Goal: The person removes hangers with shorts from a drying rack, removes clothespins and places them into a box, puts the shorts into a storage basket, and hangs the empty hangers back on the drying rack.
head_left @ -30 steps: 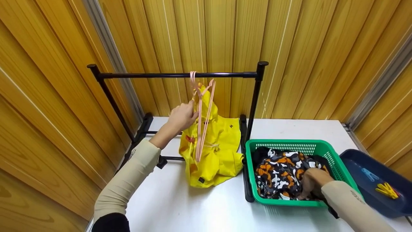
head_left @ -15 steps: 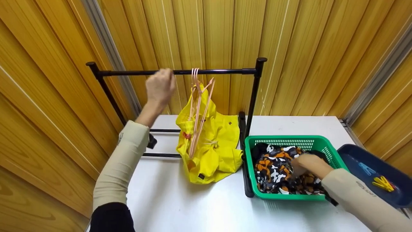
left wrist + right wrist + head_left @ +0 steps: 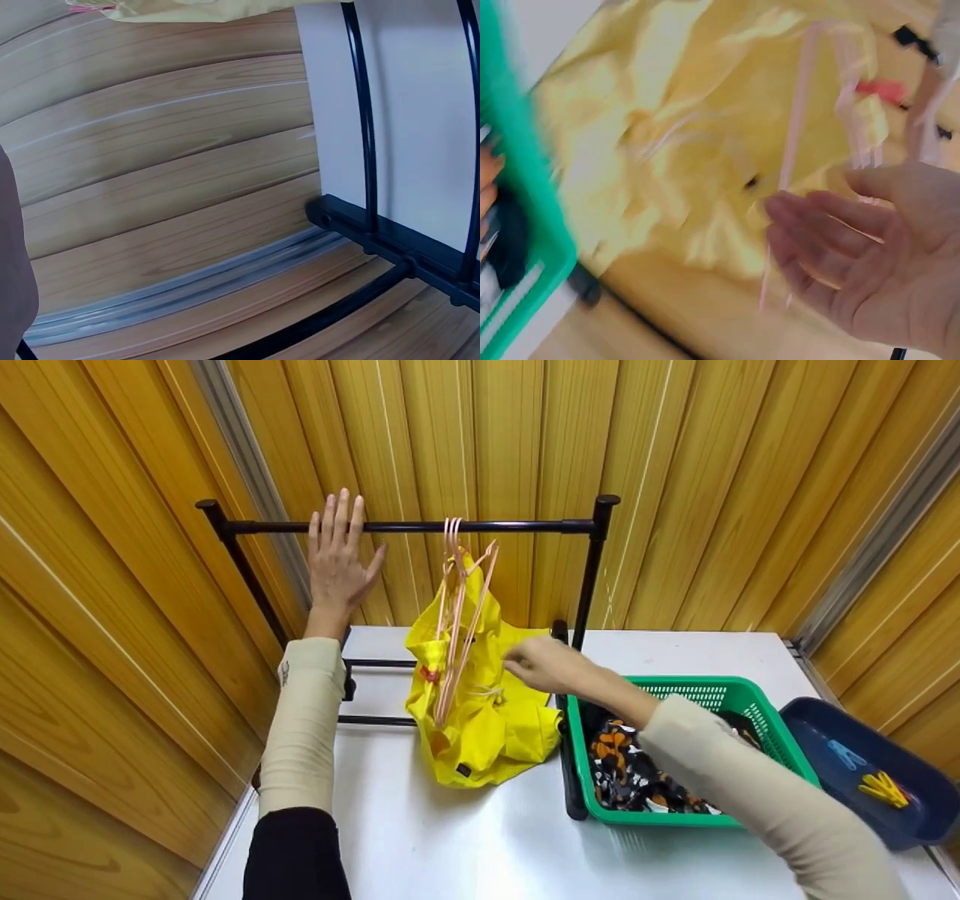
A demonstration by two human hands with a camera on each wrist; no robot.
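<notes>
My left hand (image 3: 339, 562) lies flat against the black rack bar (image 3: 525, 526) near its left end, fingers straight and reaching past the bar. My right hand (image 3: 547, 664) is in the air between the green basket and a yellow garment (image 3: 517, 735), holding nothing; the right wrist view shows its fingers (image 3: 810, 225) loosely bent. Several pink hangers (image 3: 456, 622) hang together at the bar's middle. The yellow garment hangs among them, its lower part spread on the white table, with a red clip (image 3: 430, 674) on its left side.
Beside the rack's right leg stands the green basket (image 3: 784, 742), holding orange, black and white camouflage cloth (image 3: 622, 769), partly behind my right forearm. Farther right is a dark blue tray (image 3: 919, 802) with blue clothespins (image 3: 846, 754) and yellow clothespins (image 3: 885, 790). Wood-patterned walls (image 3: 675, 510) enclose the table.
My left hand has left the hangers, moved up and left, and opened out on the bar. My right hand has come out of the basket, leftward toward the yellow garment.
</notes>
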